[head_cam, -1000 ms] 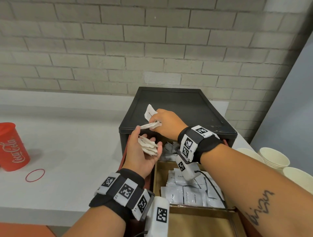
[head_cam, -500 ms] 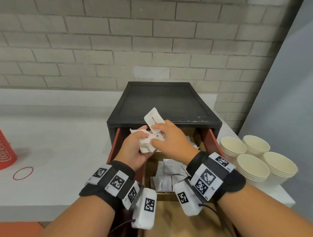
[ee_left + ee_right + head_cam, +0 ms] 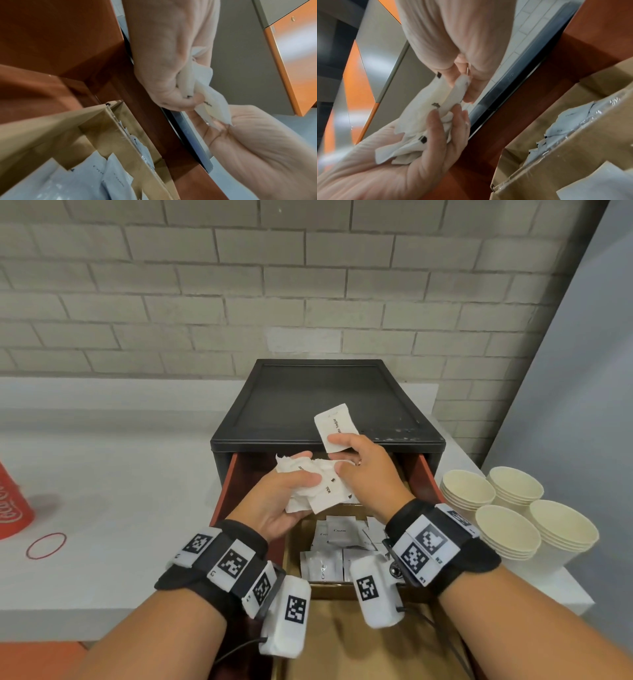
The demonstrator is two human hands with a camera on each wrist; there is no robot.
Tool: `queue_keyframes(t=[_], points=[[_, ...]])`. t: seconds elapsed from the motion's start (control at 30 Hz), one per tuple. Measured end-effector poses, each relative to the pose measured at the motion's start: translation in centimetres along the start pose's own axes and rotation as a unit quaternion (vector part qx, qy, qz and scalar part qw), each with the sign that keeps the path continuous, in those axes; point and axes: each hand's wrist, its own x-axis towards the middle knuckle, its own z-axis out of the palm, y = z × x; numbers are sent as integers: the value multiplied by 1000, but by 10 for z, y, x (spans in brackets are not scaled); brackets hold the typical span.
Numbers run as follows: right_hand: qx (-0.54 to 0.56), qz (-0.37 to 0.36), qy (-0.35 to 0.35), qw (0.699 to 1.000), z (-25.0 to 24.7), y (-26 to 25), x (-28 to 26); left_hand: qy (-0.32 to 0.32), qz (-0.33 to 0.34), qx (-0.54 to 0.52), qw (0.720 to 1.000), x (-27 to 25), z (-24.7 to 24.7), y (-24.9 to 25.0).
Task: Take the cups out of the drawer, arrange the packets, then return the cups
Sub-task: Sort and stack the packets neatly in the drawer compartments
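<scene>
A second ago the right hand (image 3: pixel 366 477) was reaching toward the far end of the open drawer (image 3: pixel 423 470) with a packet in its fingertips; since then both hands have drawn back toward the near side and met over the drawer's middle. The right hand now pinches one packet (image 3: pixel 335 428) upright between thumb and finger, and its lower fingers touch the bundle. The left hand (image 3: pixel 277 501) is curled, palm up, round that bundle (image 3: pixel 317 487) of crumpled white packets, too bunched to count, though at least three edges show. This looks like the gathering part of arranging: loose packets are being collected into one stack before going back, so the middle step seems under way and the cups' return not begun. The cups (image 3: pixel 507 518) stand out of the drawer on the table (image 3: pixel 120 508) at the right, in four stacks, touching each other. In the drawer's cardboard tray (image 3: pixel 359 590) lie more packets (image 3: pixel 339 534), roughly six visible, some hidden by the wrists. At the far left stand one red cup (image 3: pixel 12 505) and one red rubber band (image 3: pixel 46 545).
</scene>
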Motion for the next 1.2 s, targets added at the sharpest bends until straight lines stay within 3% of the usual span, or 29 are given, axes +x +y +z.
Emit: queue_keyframes(t=[0.1,0.33,0.47,0.6,0.7,0.87,1.03,1.13,1.2], points=[[6,-14,9,1000,-1,2,1,11,-1,18,1000,1,1,-1],[77,-14,153,985,-15,7,9,47,14,27,998,4,0,1],[118,48,40,991,-15,9,7,44,26,18,999,5,-1,1],[3,50,-52,997,-8,12,7,60,34,17,997,8,-5,1],[0,44,-28,999,-8,17,12,69,40,20,997,9,-6,2],[31,32,110,993,-18,20,19,61,33,12,998,8,-5,3],[10,23,-12,1000,-16,18,18,36,24,20,999,5,-1,5],[3,46,-12,999,-13,12,17,22,16,27,999,3,1,6],[73,100,-11,992,-13,11,17,18,7,35,999,1,2,7]])
